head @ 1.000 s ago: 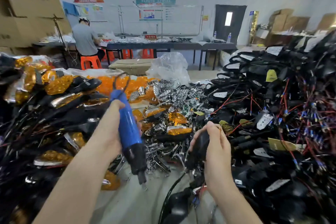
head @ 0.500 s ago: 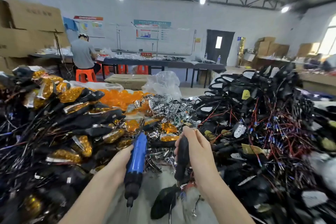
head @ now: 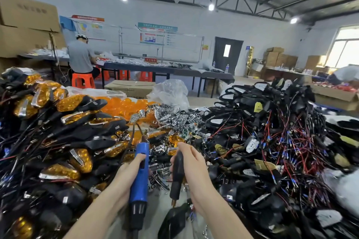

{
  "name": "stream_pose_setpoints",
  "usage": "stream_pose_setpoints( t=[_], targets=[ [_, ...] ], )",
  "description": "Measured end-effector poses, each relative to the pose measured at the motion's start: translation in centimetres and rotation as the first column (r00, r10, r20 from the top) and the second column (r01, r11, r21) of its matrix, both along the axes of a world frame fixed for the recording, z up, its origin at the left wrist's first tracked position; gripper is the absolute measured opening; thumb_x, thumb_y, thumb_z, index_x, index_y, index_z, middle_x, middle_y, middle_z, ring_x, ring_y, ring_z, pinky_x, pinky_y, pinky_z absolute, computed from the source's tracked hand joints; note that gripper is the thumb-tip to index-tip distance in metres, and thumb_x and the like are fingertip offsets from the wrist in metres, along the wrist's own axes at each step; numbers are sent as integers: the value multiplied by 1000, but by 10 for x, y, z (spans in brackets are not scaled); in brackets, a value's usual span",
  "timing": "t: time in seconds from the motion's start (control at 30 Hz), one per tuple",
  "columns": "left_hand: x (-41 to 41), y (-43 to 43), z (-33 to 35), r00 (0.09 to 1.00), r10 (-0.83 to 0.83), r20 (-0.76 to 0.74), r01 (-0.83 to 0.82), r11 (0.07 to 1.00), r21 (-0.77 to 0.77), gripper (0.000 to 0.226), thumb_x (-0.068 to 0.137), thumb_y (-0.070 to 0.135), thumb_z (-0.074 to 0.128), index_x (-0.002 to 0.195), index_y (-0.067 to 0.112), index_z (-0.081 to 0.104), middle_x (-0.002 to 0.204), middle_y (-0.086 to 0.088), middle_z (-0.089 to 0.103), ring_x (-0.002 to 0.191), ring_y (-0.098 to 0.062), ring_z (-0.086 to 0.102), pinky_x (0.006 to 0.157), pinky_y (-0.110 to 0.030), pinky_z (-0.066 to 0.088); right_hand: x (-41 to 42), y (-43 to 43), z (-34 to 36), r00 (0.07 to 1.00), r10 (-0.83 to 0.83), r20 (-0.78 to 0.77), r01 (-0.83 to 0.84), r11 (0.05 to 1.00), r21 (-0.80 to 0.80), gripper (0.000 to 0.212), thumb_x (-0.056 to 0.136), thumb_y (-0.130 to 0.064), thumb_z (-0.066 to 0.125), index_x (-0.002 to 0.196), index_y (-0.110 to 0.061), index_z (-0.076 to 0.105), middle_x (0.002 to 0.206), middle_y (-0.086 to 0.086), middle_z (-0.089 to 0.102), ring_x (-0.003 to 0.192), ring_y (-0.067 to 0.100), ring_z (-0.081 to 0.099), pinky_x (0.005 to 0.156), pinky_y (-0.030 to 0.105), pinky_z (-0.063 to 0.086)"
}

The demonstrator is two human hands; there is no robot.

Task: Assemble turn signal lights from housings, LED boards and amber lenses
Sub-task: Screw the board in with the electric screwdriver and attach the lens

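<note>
your left hand [head: 124, 176] grips the blue electric screwdriver [head: 140, 176] round its body, fingers [head: 138, 159] curled on the barrel. the bit end points down at the counter [head: 155, 209], so it's ready to drop onto a screw.

your right hand [head: 192, 170] holds a black housing [head: 177, 176] by its stalk, fingers wrapped round it and the stalk upright. the head hangs low, near the counter and just beside the driver's nose. the stalk works as a handle and leaves the head free for the tool. can't tell whether a board or lens is already seated; the head is dark and cut off at the frame edge.

stock is sorted by stage:
- finished signals [head: 64, 137] with amber fronts are stacked on your left, out of the work path.
- loose amber lenses [head: 124, 105] are heaped back centre.
- shiny chrome parts [head: 171, 116] lie just in front of them, within reach.
- wired housings [head: 272, 141] are piled on your right, on the side of the hand that picks them.

likely step is bringing driver and housing together to fasten. the right pile is large, so plenty of the job looks left. watch loose wires snagging the bit.
</note>
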State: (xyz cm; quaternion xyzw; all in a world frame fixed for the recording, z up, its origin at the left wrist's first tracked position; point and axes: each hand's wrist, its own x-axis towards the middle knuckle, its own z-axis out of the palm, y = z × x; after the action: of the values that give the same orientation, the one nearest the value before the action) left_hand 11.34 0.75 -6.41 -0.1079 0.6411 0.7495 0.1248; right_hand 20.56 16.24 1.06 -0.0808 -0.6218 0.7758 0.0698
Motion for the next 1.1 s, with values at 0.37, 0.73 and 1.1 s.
stream_pose_setpoints(
  t=[0.37,0.73,1.1],
  targets=[
    [-2,26,9,982,-77,-171,-123,426,-896,39,95,49,44,103,12,53,84,-2,51,66,-17,52,51,-29,35,-27,-21,18,998,37,-49,-34,997,66,21,102,-29,55,93,-11,56,64,0,63,53,16,56,49,29,51],
    [54,-16,91,859,-460,-223,498,852,161,52,103,51,39,119,6,61,100,-19,74,88,-31,73,79,-45,60,-25,-52,97,938,347,-11,-346,936,57,20,95,-36,63,86,-18,62,71,1,67,53,17,61,47,27,51],
    [138,11,110,854,-426,-297,501,828,252,30,106,33,42,115,7,55,59,1,49,48,-13,49,54,-30,54,-39,-9,81,916,401,2,-384,879,-284,20,91,-33,64,78,-18,63,76,1,62,57,15,59,42,25,49]
  ],
)
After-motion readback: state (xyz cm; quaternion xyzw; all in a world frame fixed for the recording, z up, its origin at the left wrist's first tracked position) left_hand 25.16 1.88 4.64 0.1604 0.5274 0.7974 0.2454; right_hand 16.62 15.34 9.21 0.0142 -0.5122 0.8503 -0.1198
